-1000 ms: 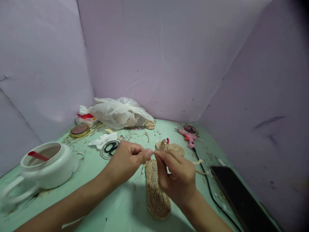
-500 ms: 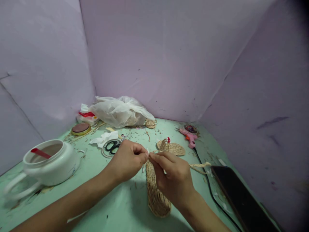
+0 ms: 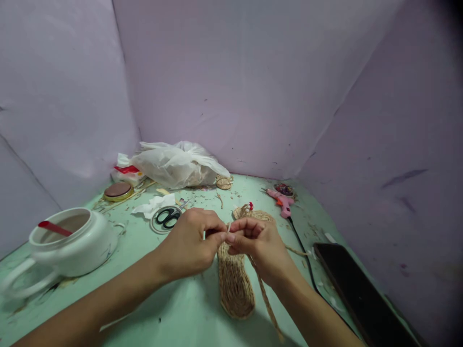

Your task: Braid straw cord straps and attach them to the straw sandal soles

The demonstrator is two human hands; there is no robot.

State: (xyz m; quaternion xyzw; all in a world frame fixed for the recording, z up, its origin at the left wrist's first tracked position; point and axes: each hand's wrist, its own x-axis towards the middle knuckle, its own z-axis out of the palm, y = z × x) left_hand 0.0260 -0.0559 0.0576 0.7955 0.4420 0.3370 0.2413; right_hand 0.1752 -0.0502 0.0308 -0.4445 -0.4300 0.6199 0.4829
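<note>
My left hand [image 3: 197, 241] and my right hand [image 3: 258, 248] meet fingertip to fingertip, both pinching a thin pale end of jute cord [image 3: 228, 227]. A length of jute cord [image 3: 268, 301] hangs below my right hand toward the front. Beneath the hands lies a coiled jute sole [image 3: 237, 286], its far end partly hidden by my fingers. Just behind my right hand is a second jute sole [image 3: 265, 216], with red beads [image 3: 251, 206] on a raised part. More cord pokes out to the right of my right wrist.
At the left stands a white mug [image 3: 77, 253] with a red stick in it. Black-handled scissors [image 3: 167, 218] lie near a plastic bag [image 3: 179, 166]. To the right are a pink glue gun [image 3: 284, 203], its black cable [image 3: 307, 260] and a dark phone [image 3: 358, 289].
My right hand has turned, its fingers rising to pinch opposite my left. A length of jute cord now hangs in front of it. The view has shifted slightly.
</note>
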